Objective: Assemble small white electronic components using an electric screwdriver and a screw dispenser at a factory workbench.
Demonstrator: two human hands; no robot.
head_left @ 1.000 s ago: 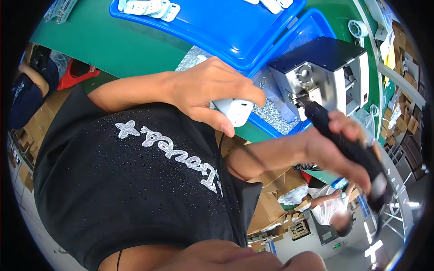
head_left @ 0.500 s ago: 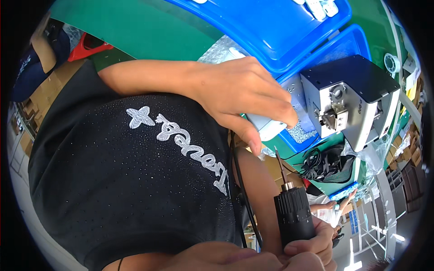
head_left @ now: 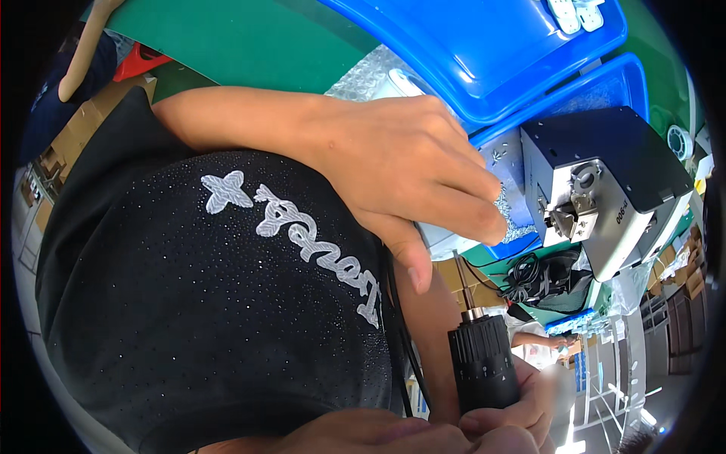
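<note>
My left hand [head_left: 420,170] lies across the upper middle, back upward, fingers slightly bent and thumb apart. Beneath it is a pale, smooth piece [head_left: 446,240], mostly hidden by the palm and fingers. Low in the picture, my right hand [head_left: 522,412] is wrapped round a black electric screwdriver [head_left: 484,363]. Its thin bit points up toward the pale piece's edge; contact cannot be made out. Beyond my left fingertips, small screws [head_left: 516,227] lie in a blue tray [head_left: 635,83], beside a black and silver screw feeder [head_left: 605,174].
A larger blue bin [head_left: 484,45] at the top holds white parts [head_left: 576,13]. Coiled black cable [head_left: 522,278] lies by the feeder on the green bench [head_left: 249,45]. A roll of tape [head_left: 679,142] is farther right. Other people's arms show at upper left [head_left: 83,57] and lower right.
The bench things have shifted right and slightly down in view. My left thumb has dropped lower, farther from the fingers. The screwdriver sits slightly more left. At upper left, a co-worker's arm has risen.
</note>
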